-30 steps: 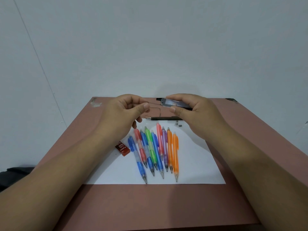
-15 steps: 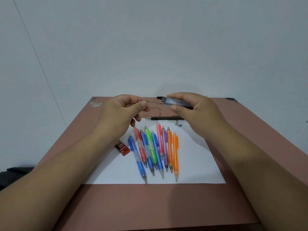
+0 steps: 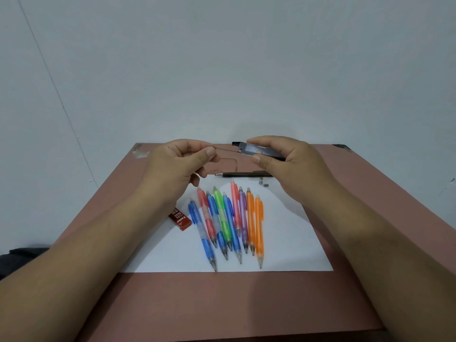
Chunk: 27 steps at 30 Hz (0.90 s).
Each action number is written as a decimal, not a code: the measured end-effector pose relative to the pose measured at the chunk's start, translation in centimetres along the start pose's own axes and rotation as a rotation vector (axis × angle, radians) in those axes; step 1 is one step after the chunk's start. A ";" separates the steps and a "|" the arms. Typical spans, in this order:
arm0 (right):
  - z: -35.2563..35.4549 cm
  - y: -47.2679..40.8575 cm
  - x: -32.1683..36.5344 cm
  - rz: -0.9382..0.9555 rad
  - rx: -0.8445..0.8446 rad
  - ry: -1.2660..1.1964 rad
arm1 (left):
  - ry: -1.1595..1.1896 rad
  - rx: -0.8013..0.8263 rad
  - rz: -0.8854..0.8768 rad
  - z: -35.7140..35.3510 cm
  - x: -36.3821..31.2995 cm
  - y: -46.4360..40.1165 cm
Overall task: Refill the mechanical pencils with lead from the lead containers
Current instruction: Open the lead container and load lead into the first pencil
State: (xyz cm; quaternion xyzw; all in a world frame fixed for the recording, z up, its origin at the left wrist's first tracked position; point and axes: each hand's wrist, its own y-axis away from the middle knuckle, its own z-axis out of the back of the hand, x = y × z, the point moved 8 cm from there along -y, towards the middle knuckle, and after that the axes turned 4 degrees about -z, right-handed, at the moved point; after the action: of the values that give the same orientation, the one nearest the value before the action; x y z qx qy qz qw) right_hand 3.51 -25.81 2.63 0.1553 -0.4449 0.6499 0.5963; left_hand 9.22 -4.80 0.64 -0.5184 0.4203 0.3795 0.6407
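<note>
**Lead pinched between your two hands above the table**

Nearest to you, your two forearms reach forward over the reddish-brown table [image 3: 246, 304]. On it lies a white sheet of paper [image 3: 291, 243], and on the paper a row of nine coloured pencils [image 3: 229, 223] lies side by side, their tips pointing toward you: blue, red, blue, green, blue, pink, purple and two orange. Just left of the row, at the paper's left edge, a small red lead box [image 3: 180, 219] marked "2B" lies flat.

Farther away, at the far edge of the paper, a dark pencil [image 3: 243, 174] lies crosswise with its tip to the left. Two small grey pieces [image 3: 263, 182] lie just beside it on the right; what they are is too small to tell.

Above this, both hands are raised off the table. Your right hand [image 3: 293, 166] holds a clear lead case [image 3: 256, 152] with a black cap end between the thumb below and the fingers on top, its open end pointing left. Your left hand [image 3: 172, 169] has thumb and forefinger pressed together on a thin lead [image 3: 225, 149], which runs from your fingertips to the mouth of the case. Whether the lead is fully out of the case, you cannot tell from here.

Behind the table stands a plain pale wall [image 3: 222, 70].
</note>
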 end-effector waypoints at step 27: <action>0.1 -0.1 -0.2 -0.010 -0.004 0.000 | 0.074 0.037 0.000 0.3 0.5 -0.1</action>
State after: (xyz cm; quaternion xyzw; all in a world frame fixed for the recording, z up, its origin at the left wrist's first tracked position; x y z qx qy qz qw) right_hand 3.63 -26.00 2.58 0.1564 -0.4454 0.6461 0.5997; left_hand 9.56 -4.45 0.27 -0.5200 0.4509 0.3522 0.6342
